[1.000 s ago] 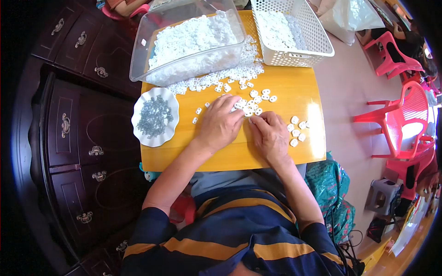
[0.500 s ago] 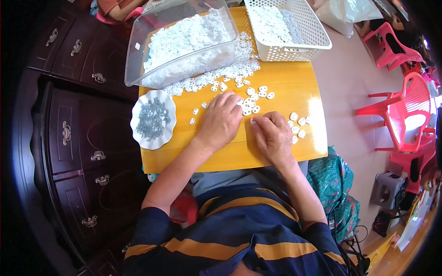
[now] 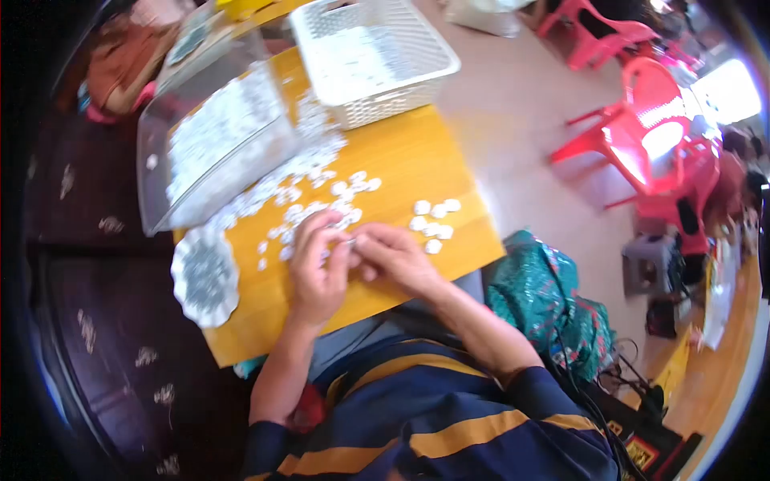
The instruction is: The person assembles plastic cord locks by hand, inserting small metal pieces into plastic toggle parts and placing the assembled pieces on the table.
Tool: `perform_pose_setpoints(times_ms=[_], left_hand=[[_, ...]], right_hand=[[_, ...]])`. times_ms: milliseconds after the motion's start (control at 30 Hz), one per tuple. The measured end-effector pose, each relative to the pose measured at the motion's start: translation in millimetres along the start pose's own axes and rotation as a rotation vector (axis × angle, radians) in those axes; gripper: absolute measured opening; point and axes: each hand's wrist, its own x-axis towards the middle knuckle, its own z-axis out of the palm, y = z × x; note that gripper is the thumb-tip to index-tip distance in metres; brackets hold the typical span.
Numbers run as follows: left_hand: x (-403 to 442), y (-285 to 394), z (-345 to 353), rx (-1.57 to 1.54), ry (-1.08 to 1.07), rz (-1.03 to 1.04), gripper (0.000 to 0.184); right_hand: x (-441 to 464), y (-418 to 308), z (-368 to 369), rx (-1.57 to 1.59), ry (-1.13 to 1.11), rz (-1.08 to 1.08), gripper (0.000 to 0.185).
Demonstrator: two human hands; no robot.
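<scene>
My left hand (image 3: pixel 319 260) and my right hand (image 3: pixel 395 255) meet over the near part of the yellow table. Their fingertips are closed in a pinch around a small white piece (image 3: pixel 350 241), mostly covered by the fingers and blurred. Just beyond the fingers lies a loose cluster of small white two-holed plastic pieces (image 3: pixel 346 191). A separate group of white pieces (image 3: pixel 433 229) rests to the right of my right hand. On the left, a white scalloped dish (image 3: pixel 181 282) holds many small grey, clear-looking bits (image 3: pixel 207 276).
A clear plastic bin (image 3: pixel 152 192) heaped with white pieces stands at the back left. Behind it to the right is a white perforated basket (image 3: pixel 401 88). Pink chairs (image 3: pixel 593 136) and a green bag (image 3: pixel 525 276) are on the right. A person's arm (image 3: pixel 132 76) shows at top left.
My hands, apart over the table before, have come together, and the left has turned with its fingers upward. The whole view has tilted and shifted, with some blur.
</scene>
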Motion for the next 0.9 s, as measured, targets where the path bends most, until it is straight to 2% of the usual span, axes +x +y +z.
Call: perform_pose_setpoints(times_ms=[100, 233, 333, 433, 567, 633, 667, 733, 800, 833, 900], left_hand=[[0, 4, 4, -0.047, -0.014, -0.007, 0.003], [7, 2, 1, -0.066, -0.026, 0.096, 0.007], [12, 5, -6, -0.059, -0.056, 0.123, 0.013], [10, -1, -9, 0.024, -0.055, 0.197, 0.011], [4, 1, -16, 0.080, -0.036, 0.191, 0.010], [-6, -2, -15, -0.018, -0.058, 0.015, 0.007], [-11, -1, -15, -0.020, -0.048, 0.007, 0.007], [-18, 0, -17, -0.289, -0.076, -0.300, 0.003], [-24, -3, -19, -0.359, -0.086, -0.367, 0.003], [-26, -5, -19, -0.430, -0.105, -0.427, 0.005], [-31, -9, -19, -0.514, -0.091, -0.459, 0.006]], right_hand=[[2, -1, -3, 0.169, -0.063, 0.044, 0.018], [1, -3, -6, 0.198, -0.066, 0.110, 0.018], [1, -6, -7, 0.098, 0.005, 0.101, 0.017], [2, -4, -10, 0.015, 0.016, 0.089, 0.017], [2, -8, -2, -0.023, 0.008, 0.100, 0.018], [1, -7, 0, -0.056, -0.004, 0.093, 0.018], [0, -4, 4, -0.121, 0.027, 0.017, 0.017], [-1, -2, 9, -0.191, 0.048, -0.054, 0.016], [-3, -5, 15, -0.528, 0.126, -0.160, 0.012], [-4, -8, 19, -0.535, 0.116, -0.158, 0.012], [-7, -16, 28, -0.693, 0.112, -0.314, 0.010]])
